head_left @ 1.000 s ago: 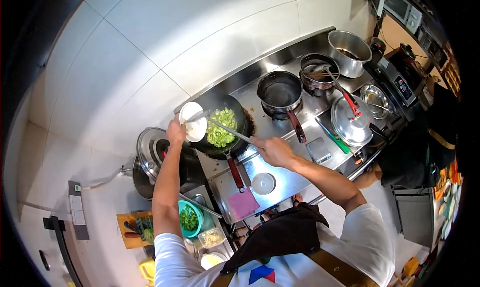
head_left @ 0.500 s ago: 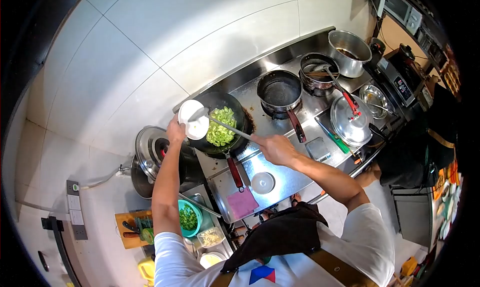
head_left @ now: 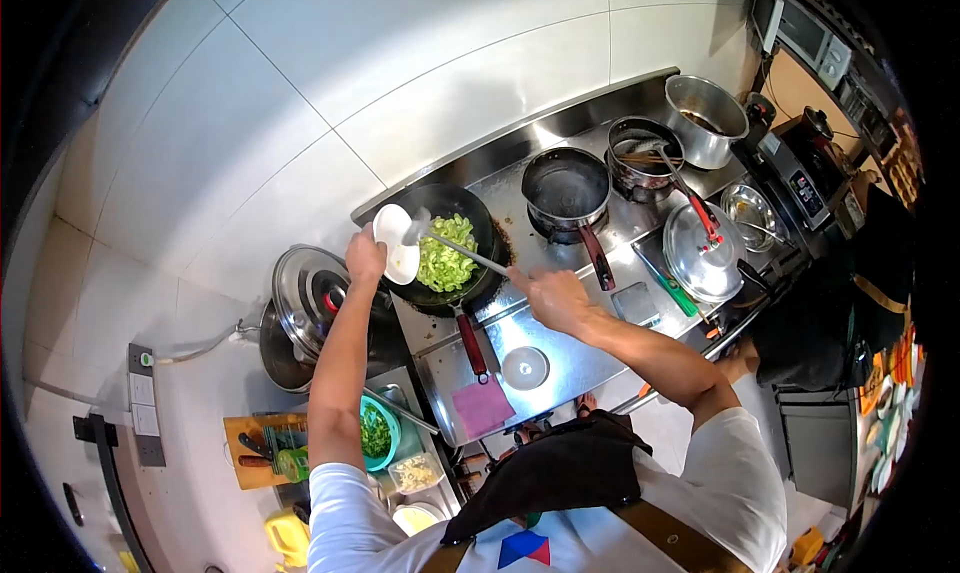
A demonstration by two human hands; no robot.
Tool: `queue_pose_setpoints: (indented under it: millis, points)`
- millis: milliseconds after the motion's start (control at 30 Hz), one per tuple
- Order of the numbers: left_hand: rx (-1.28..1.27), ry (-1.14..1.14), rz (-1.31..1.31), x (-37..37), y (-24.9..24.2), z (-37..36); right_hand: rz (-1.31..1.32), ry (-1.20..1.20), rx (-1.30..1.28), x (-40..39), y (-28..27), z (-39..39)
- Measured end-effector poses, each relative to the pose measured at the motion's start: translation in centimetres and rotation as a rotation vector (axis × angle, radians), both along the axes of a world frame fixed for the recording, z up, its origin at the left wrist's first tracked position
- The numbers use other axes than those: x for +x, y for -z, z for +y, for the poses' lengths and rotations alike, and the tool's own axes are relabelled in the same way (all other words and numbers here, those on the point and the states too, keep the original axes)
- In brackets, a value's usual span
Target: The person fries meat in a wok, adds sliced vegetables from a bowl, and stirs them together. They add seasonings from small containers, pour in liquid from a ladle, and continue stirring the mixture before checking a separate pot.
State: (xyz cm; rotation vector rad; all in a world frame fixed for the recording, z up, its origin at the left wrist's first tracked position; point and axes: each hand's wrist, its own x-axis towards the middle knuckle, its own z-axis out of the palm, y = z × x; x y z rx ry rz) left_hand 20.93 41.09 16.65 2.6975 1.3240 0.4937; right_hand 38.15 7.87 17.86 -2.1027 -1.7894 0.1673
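My left hand (head_left: 367, 258) grips a white bowl (head_left: 398, 250) by its outer edge, tipped on its side over the left part of a dark frying pan (head_left: 488, 235). Closed round the long handle of a metal spatula (head_left: 468, 254), my right hand (head_left: 553, 298) is to the right of the pan. The blurred spatula head is beside the bowl's open side. Chopped pale green vegetables (head_left: 445, 258) lie in the pan, whose dark red handle (head_left: 470, 345) points toward me.
An empty-looking saucepan (head_left: 566, 185), another pot (head_left: 640, 143) and a tall steel pot (head_left: 706, 123) stand farther right. A small white bowl (head_left: 525, 368) and pink cloth (head_left: 484, 405) lie in front. Left are a lidded pot (head_left: 310, 298) and turquoise bowl (head_left: 393, 435). Another person (head_left: 820, 313) stands right.
The bowl has tilted further, its opening turned toward the pan. The spatula head has moved out of the bowl to the right. The camera view has shifted slightly.
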Motion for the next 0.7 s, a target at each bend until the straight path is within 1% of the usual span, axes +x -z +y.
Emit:
queue_pose_setpoints:
  millis: [67, 133, 200, 267, 300, 367, 400, 467, 500, 567, 600, 667, 700]
  points:
    - [0.024, 0.008, -0.014, -0.4, 0.2, -0.2, -0.043, -0.015, -0.025, 0.0, 0.2, -0.1]
    - [0.094, -0.050, -0.009, -0.7, -0.1, -0.4, -0.046, 0.004, -0.017, 0.0, 0.7, -0.5]
    - [0.072, -0.054, -0.037, -1.5, -0.3, -0.3, -0.047, 0.021, -0.017, 0.1, 0.3, -1.1]
    - [0.054, -0.053, -0.062, -2.2, -0.3, -0.3, 0.042, 0.004, -0.033, 0.3, -1.1, -1.6]
    - [0.054, -0.051, -0.068, -2.4, 0.0, -0.3, 0.040, 0.002, -0.033, 0.0, -1.1, -1.7]
    - [0.054, -0.049, -0.080, -2.4, 0.3, -0.2, 0.029, -0.056, 0.067, -0.6, -1.3, -2.0]
    - [0.053, -0.047, -0.074, -2.3, 0.4, -0.3, 0.023, -0.058, 0.067, -0.9, -2.1, -2.0]
    - [0.052, -0.052, -0.075, -2.4, 0.5, -0.7, -0.056, -0.066, -0.126, -1.9, -4.0, -1.9]
    - [0.057, -0.067, -0.071, -2.4, 0.3, -0.9, -0.061, -0.069, -0.126, -1.9, -3.1, -1.7]
    - [0.062, -0.084, -0.072, -2.7, -0.4, -1.2, -0.142, -0.035, -0.035, -1.4, -0.6, -1.3]
    - [0.066, -0.111, -0.099, -3.2, -0.8, -1.4, -0.151, -0.041, -0.033, -0.8, -1.3, -1.5]
    - [0.058, -0.170, -0.132, -5.7, -0.3, -2.2, -0.097, 0.051, -0.163, 0.4, -3.6, -2.2]
    - [0.076, -0.196, -0.203, -6.9, -0.1, -2.5, -0.104, 0.039, -0.166, 1.1, -4.3, -2.3]
